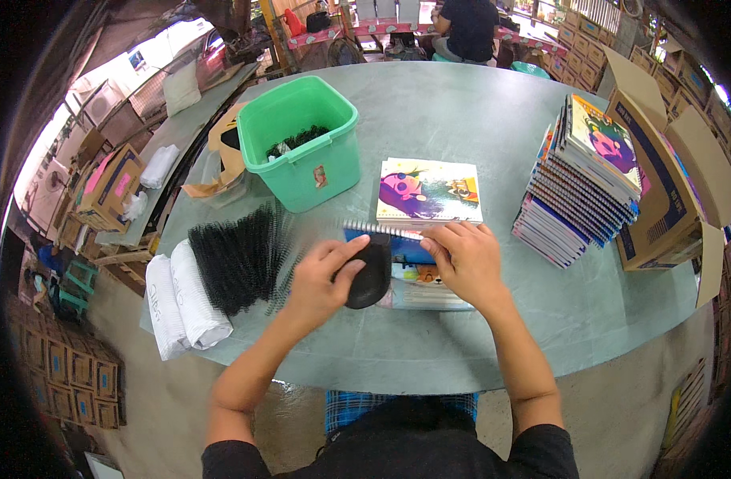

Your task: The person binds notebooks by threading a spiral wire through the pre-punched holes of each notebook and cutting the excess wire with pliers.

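Grey-green bench (477, 120) carries one green tub (305, 152), one notebook stack (581, 188), one heap of black spiral coils (237, 255). One blue notebook (409, 251) lies under both hands, long axis left-right. Left hand (321, 275) grip is closed around a black pad (371, 275); right hand (465, 259) presses flat, fingers at the spine, holding nothing.

- Light: even, soft daylight; brightest beyond the table's (477, 104) far left corner, where the background washes out pale.
- Shadows: faint and short, under the green bin (300, 144) and beside the notebook stack (582, 180) near the right edge.
- Glare: mild sheen on the tabletop's far half.
- Distortion: strong fisheye; the table's edges bow, and black vignette fills all four picture corners.
- Focus: centre sharp; the rim smears and softens, most at the cardboard box (669, 184).
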A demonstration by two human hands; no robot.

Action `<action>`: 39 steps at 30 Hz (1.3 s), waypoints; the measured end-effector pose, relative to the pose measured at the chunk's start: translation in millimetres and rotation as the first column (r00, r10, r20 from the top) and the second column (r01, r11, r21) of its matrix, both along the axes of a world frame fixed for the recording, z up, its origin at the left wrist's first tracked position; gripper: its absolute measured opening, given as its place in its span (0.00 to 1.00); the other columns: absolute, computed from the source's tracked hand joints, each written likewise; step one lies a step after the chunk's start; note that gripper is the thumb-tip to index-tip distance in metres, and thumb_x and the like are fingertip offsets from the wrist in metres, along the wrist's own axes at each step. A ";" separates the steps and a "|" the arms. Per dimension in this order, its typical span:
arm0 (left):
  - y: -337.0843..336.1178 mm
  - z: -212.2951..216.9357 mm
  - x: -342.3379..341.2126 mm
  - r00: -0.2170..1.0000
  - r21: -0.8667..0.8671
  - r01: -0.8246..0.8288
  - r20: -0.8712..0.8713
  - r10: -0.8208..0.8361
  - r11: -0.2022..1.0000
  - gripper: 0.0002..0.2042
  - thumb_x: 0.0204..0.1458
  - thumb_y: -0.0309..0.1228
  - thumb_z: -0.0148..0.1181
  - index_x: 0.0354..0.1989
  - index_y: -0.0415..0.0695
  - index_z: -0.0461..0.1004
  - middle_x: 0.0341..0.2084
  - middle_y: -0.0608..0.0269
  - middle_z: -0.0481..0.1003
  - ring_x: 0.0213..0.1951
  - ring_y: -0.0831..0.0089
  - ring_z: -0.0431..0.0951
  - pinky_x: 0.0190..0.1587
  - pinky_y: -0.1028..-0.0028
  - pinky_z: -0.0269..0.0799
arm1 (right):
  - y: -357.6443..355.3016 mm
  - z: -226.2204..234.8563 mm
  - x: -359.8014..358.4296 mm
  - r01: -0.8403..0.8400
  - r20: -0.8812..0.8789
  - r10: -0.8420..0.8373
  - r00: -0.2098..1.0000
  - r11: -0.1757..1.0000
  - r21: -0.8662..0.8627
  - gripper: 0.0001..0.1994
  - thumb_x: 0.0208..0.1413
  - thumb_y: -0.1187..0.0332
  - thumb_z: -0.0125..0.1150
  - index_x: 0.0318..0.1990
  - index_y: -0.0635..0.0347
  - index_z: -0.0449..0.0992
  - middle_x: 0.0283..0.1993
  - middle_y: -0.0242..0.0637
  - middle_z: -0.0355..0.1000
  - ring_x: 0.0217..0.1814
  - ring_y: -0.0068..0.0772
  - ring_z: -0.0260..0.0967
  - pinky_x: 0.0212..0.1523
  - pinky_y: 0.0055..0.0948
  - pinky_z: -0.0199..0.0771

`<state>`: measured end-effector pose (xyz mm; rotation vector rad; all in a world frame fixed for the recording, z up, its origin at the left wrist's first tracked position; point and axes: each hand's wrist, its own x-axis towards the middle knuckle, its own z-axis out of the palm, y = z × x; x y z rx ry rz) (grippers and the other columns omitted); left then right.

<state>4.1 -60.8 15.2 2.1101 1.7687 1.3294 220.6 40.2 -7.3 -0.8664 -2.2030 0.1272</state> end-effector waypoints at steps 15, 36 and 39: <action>16.4 7.6 27.8 0.998 -0.135 0.062 -0.014 -0.065 0.989 0.14 0.46 0.23 0.59 0.43 0.43 0.77 0.37 0.54 0.76 0.39 0.64 0.77 0.43 0.72 0.71 | 14.8 -14.9 49.8 -0.440 -0.587 -0.013 0.809 0.648 -0.621 0.09 0.47 0.74 0.65 0.37 0.65 0.77 0.33 0.35 0.76 0.33 0.19 0.70 0.34 0.21 0.70; 28.3 6.3 56.1 0.996 -0.081 0.057 0.079 -0.051 0.995 0.13 0.46 0.24 0.60 0.43 0.44 0.76 0.34 0.57 0.76 0.38 0.67 0.76 0.44 0.71 0.70 | 4.4 -39.4 38.2 -0.514 -0.726 -0.138 0.674 0.618 -0.595 0.10 0.50 0.79 0.60 0.41 0.66 0.75 0.33 0.33 0.75 0.33 0.18 0.70 0.36 0.20 0.73; 28.5 -3.5 62.9 0.945 -0.137 0.325 0.083 -0.316 0.936 0.14 0.47 0.25 0.60 0.44 0.44 0.76 0.37 0.57 0.76 0.39 0.67 0.76 0.44 0.71 0.69 | 3.1 -39.6 36.5 -0.565 -0.774 -0.147 0.615 0.603 -0.563 0.10 0.50 0.80 0.58 0.41 0.66 0.74 0.32 0.31 0.74 0.31 0.17 0.68 0.32 0.20 0.71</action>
